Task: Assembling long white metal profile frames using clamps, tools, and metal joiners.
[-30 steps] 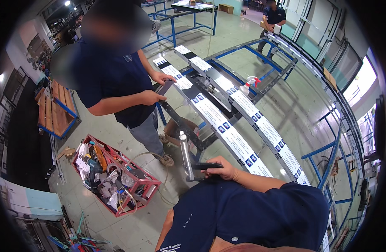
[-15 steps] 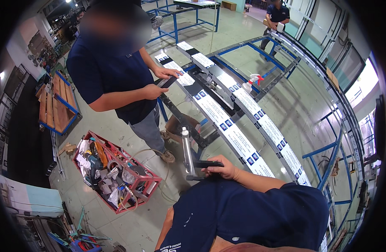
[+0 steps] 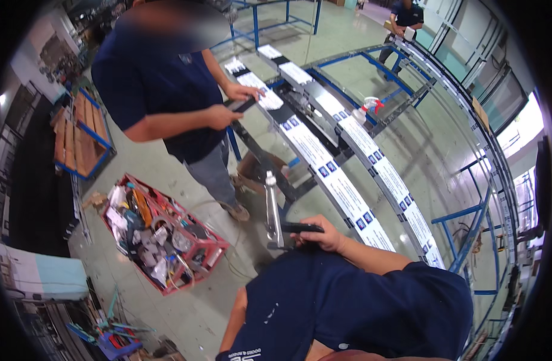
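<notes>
My right hand [image 3: 320, 236] is closed on the black handle of a caulking gun [image 3: 273, 212]. Its silver tube stands upright with the white nozzle at the top, close in front of my navy shirt. Only my left upper arm [image 3: 235, 322] shows at the lower edge; that hand is out of view. A co-worker in a navy shirt [image 3: 162, 90] faces me and holds a small dark flat object [image 3: 243, 104] in both hands. We stand beside long metal profiles [image 3: 324, 165] covered in white film with blue labels.
A red crate [image 3: 213, 251] full of tools sits on the floor at my left. The profiles rest on blue steel stands [image 3: 459, 240]. A spray bottle [image 3: 368, 108] lies between the profiles. A wooden pallet on a blue cart [image 3: 77, 135] stands at far left. Another person [image 3: 405, 15] works far back.
The co-worker has drawn both hands with the dark object from the profile toward their body. My right hand keeps its grip on the caulking gun in about the same place.
</notes>
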`<state>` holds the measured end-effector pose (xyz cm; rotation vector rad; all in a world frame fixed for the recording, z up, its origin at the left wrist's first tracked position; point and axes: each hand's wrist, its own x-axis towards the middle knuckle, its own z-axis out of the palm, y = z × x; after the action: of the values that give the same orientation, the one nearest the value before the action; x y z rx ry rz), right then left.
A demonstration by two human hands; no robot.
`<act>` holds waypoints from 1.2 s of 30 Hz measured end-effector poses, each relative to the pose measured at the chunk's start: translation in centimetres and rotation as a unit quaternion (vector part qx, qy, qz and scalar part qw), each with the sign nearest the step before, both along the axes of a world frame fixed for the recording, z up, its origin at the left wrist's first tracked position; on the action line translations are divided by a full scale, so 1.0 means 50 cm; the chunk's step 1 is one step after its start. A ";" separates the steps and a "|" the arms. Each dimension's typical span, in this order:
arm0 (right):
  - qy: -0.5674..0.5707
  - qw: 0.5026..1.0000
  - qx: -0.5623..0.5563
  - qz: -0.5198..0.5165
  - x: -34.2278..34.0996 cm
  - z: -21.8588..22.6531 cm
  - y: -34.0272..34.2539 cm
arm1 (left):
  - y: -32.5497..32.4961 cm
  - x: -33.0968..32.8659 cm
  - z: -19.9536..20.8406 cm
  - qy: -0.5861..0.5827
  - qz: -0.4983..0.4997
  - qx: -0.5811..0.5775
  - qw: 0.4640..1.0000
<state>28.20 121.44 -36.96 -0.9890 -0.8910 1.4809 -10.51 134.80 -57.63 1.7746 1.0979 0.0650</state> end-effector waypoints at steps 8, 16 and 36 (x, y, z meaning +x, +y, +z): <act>-0.032 0.995 -0.018 -0.088 0.022 -0.036 -0.024 | -0.245 -0.099 -0.117 0.012 0.029 -0.063 0.998; 0.046 0.988 -0.023 -0.143 0.000 -0.029 -0.058 | -0.214 -0.197 -0.117 0.161 -0.029 -0.185 0.969; -0.129 0.962 0.153 0.184 0.101 -0.051 0.200 | 0.109 0.338 0.502 -0.296 -0.117 0.060 0.946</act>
<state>33.23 131.44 -39.50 -0.8248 -1.5105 1.4743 6.40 140.27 -32.53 1.8096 0.4544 0.4948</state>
